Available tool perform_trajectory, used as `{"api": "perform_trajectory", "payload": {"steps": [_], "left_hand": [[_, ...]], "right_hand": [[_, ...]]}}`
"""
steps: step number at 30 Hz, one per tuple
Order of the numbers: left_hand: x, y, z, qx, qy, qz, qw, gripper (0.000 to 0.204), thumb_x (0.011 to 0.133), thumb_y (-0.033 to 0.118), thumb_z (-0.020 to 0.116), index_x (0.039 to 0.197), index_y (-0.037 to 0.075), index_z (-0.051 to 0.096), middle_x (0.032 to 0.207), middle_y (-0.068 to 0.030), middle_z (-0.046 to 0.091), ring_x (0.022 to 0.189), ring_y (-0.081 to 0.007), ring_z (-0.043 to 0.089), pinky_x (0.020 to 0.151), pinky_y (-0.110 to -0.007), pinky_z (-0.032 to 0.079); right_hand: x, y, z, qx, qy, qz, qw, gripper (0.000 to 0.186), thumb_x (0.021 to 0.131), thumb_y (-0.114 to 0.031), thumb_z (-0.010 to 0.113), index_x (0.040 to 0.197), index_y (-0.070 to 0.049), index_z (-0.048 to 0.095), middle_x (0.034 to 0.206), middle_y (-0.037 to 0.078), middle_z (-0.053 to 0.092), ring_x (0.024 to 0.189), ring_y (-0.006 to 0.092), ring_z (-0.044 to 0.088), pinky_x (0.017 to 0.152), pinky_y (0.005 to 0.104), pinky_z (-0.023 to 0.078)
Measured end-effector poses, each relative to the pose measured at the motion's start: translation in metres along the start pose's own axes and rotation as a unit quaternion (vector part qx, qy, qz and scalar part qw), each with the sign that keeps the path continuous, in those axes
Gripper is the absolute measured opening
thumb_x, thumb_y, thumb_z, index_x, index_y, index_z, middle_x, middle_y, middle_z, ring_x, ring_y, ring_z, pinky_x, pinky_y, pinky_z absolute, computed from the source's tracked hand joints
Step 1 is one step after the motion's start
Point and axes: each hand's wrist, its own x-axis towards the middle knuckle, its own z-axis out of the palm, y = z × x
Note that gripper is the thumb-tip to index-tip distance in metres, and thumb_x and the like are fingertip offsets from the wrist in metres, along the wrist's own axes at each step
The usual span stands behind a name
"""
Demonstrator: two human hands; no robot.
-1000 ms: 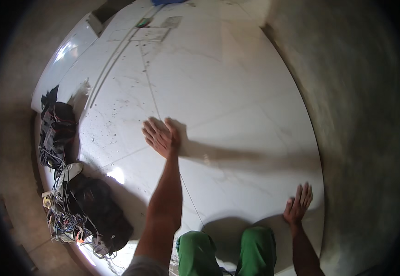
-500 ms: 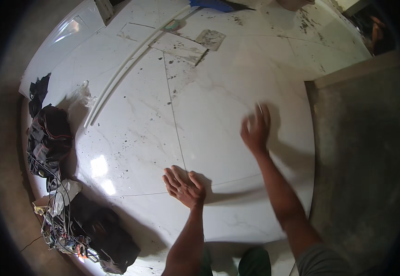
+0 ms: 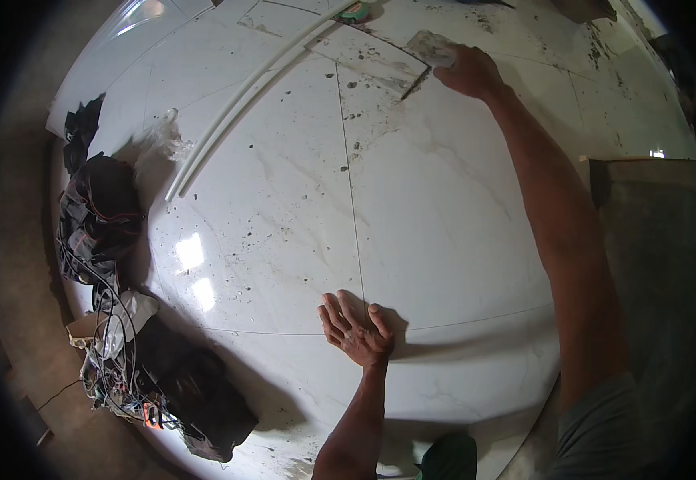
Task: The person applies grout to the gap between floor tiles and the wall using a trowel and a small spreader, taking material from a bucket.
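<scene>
My left hand (image 3: pixel 356 330) presses flat on the pale marbled tile floor (image 3: pixel 436 232), fingers spread across a tile joint. My right hand (image 3: pixel 474 72) reaches far forward, its fingers and thumb closed at the right edge of a thin, dirt-smeared square piece (image 3: pixel 430 48). The fingertips are partly hidden there, and the piece's material is unclear. Just in front of it, a dark gap (image 3: pixel 416 84) shows at the corner of a rectangular outline in the floor.
Two long white tubes (image 3: pixel 244 100) curve across the left, near a green tape measure (image 3: pixel 353 12). Black bags (image 3: pixel 100 216) and tangled cables (image 3: pixel 116 344) line the left edge. Crumpled clear plastic (image 3: pixel 168 136) lies near the tubes. Grit dots the tiles. A raised ledge (image 3: pixel 652 168) stands right.
My right hand has moved forward from above the bare tile to the square piece and closed at its edge. My left hand stays planted. The view has shifted.
</scene>
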Motion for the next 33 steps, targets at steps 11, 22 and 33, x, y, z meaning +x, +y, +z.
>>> {"api": "perform_trajectory", "payload": {"steps": [11, 22, 33], "left_hand": [[-0.010, 0.009, -0.001, 0.000, 0.040, 0.036, 0.999, 0.070, 0.104, 0.048, 0.050, 0.162, 0.009, 0.041, 0.169, -0.0179, 0.035, 0.157, -0.0426, 0.027, 0.126, -0.056, 0.022], [-0.013, -0.038, 0.022, 0.016, 0.107, 0.123, 0.986, 0.079, 0.101, 0.068, 0.049, 0.160, 0.015, 0.044, 0.169, -0.0118, 0.038, 0.156, -0.0369, 0.032, 0.121, -0.056, 0.033], [-0.202, -0.299, -0.064, -0.023, -0.473, 0.292, 0.831, 0.049, 0.112, 0.036, 0.046, 0.138, -0.001, 0.065, 0.121, -0.0234, 0.073, 0.116, -0.0343, 0.069, 0.104, -0.042, 0.052]], "right_hand": [[-0.311, -0.019, -0.007, 0.691, 0.224, 0.270, 0.632, 0.025, 0.101, -0.020, 0.067, 0.115, 0.000, 0.070, 0.109, 0.010, 0.073, 0.092, 0.0236, 0.073, 0.085, 0.0421, 0.062], [-0.738, -0.151, -0.061, 0.609, 0.085, 0.391, 0.685, 0.024, 0.099, -0.023, 0.073, 0.110, -0.003, 0.078, 0.094, 0.001, 0.074, 0.090, 0.0118, 0.065, 0.085, 0.0321, 0.052], [-1.244, -0.234, -0.064, 0.609, 0.374, 0.484, 0.504, 0.035, 0.087, -0.006, 0.073, 0.121, 0.001, 0.072, 0.103, 0.008, 0.073, 0.095, 0.0186, 0.070, 0.083, 0.0369, 0.058]]}}
